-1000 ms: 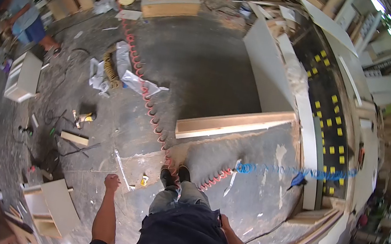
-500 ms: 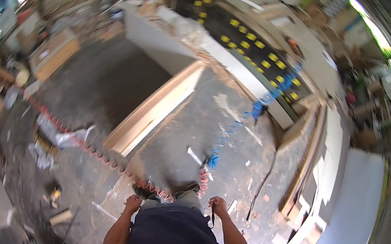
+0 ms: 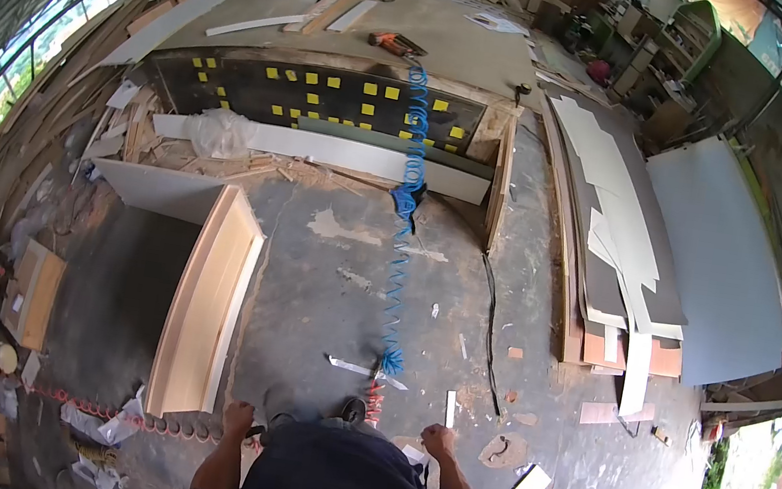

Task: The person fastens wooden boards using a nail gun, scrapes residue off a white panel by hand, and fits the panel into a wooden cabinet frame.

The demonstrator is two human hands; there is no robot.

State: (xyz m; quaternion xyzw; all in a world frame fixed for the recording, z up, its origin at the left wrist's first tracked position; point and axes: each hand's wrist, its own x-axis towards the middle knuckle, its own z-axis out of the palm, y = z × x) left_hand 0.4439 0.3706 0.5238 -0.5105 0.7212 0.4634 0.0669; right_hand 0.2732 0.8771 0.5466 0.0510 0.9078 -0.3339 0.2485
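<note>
Left hand point(image 3: 239, 418), lower centre: curled, can't tell how tightly or on what; near wooden panel point(image 3: 208, 308), lower left. Right hand point(image 3: 438, 441): likewise curled, unclear; beside white strip point(image 3: 449, 408).

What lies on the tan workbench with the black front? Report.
Visible: an orange-and-black tool, thin white strips, a wooden strip and a white sheet; the tabletop beneath them is covered.

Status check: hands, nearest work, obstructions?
Left hand, right hand low, grips unclear. Long wooden piece ahead-left. Blue coiled hose ahead, possible trip hazard.
</note>
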